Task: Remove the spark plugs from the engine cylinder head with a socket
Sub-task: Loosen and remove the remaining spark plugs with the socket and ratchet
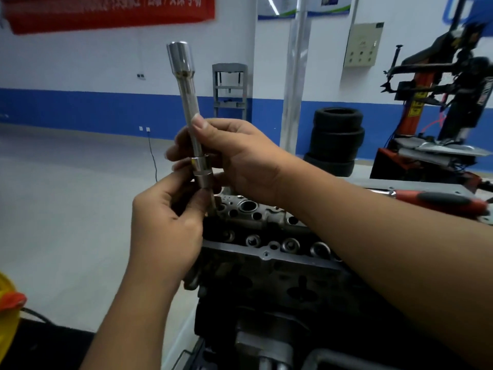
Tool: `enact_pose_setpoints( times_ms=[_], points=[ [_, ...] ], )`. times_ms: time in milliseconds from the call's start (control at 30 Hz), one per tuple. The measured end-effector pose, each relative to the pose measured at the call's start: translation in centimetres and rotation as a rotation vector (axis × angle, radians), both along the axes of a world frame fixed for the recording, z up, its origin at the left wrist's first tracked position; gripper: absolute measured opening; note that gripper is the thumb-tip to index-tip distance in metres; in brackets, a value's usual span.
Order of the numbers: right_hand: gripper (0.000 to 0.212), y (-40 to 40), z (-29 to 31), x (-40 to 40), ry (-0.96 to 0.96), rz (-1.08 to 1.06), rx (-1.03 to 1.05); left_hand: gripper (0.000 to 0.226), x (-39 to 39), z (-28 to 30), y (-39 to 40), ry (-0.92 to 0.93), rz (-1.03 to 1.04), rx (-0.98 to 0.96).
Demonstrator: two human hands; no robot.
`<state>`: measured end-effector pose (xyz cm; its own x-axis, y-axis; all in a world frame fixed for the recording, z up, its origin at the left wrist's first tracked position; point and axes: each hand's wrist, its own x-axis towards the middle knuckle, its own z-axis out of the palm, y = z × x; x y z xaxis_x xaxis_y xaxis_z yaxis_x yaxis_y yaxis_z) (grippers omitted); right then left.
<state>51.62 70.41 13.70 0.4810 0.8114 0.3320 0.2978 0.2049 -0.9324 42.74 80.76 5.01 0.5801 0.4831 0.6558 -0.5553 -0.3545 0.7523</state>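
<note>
A long chrome extension bar (188, 100) with a wide end at the top stands nearly upright in front of me. My right hand (240, 158) grips its shaft, thumb on the near side. A chrome socket (202, 170) sits on the bar's lower end. My left hand (170, 222) pinches just below the socket, where a thin dark piece (213, 205) sticks out downward; I cannot tell whether it is a spark plug. The grey engine cylinder head (266, 236) lies below both hands, with round bores along its top.
A red-and-black handled tool (437, 200) lies on the metal bench at right. A stack of black tyres (336, 140) and a tyre-changing machine (437, 108) stand behind. A yellow object (6, 311) shows at the left edge. Open floor lies to the left.
</note>
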Motion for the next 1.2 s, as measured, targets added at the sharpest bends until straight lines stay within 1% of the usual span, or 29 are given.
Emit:
enact_pose_setpoints(
  times_ms=[67, 100, 133, 200, 300, 400, 500, 633, 700, 767, 867, 933, 1067, 1200],
  points=[
    [0.026, 0.01, 0.13, -0.15, 0.012, 0.003, -0.009, 0.051, 0.06, 0.06, -0.02, 0.012, 0.043, -0.009],
    [0.022, 0.03, 0.15, -0.2, 0.016, 0.007, -0.01, 0.049, 0.07, 0.01, 0.0, 0.016, 0.066, -0.022],
    [0.019, 0.04, 0.16, -0.21, 0.015, 0.01, -0.01, 0.043, 0.09, -0.1, 0.04, 0.012, 0.089, -0.035],
    [0.017, 0.03, 0.14, -0.12, 0.006, 0.01, -0.009, 0.034, -0.02, -0.21, 0.03, -0.001, 0.121, -0.057],
    [0.019, -0.04, 0.14, -0.07, 0.009, 0.016, 0.002, 0.038, -0.37, 0.14, -0.3, 0.005, 0.07, -0.047],
    [0.023, 0.11, 0.03, -0.09, 0.015, 0.022, 0.008, 0.047, -0.7, 0.58, -0.38, 0.05, 0.013, 0.029],
    [0.026, 0.04, 0.06, -0.02, 0.027, 0.017, 0.011, 0.051, -0.53, 0.65, -0.33, 0.053, 0.019, 0.008],
    [0.01, -0.14, -0.02, -0.01, 0.015, 0.029, 0.013, 0.034, -0.56, 0.39, -0.51, 0.033, 0.072, -0.024],
    [0.011, -0.2, -0.03, -0.02, 0.006, 0.015, 0.012, 0.029, -0.65, 0.28, -0.37, 0.021, 0.065, -0.032],
    [0.013, -0.21, 0.01, 0.02, 0.009, 0.004, 0.005, 0.029, -0.77, 0.35, -0.29, 0.042, 0.031, 0.004],
    [0.014, -0.23, 0.17, 0.13, 0.021, 0.003, -0.006, 0.038, -0.9, 0.67, -0.38, 0.094, -0.034, 0.036],
    [0.014, -0.2, 0.19, 0.15, 0.018, 0.011, -0.014, 0.039, -0.84, 0.77, -0.41, 0.104, 0.003, 0.02],
    [0.008, -0.23, 0.04, 0.19, 0.01, 0.021, -0.02, 0.028, -0.67, 0.54, -0.38, 0.087, 0.096, -0.061],
    [0.008, -0.24, 0.05, 0.23, -0.003, 0.024, -0.034, 0.02, -0.76, 0.3, -0.42, 0.081, 0.045, -0.08]
  ],
)
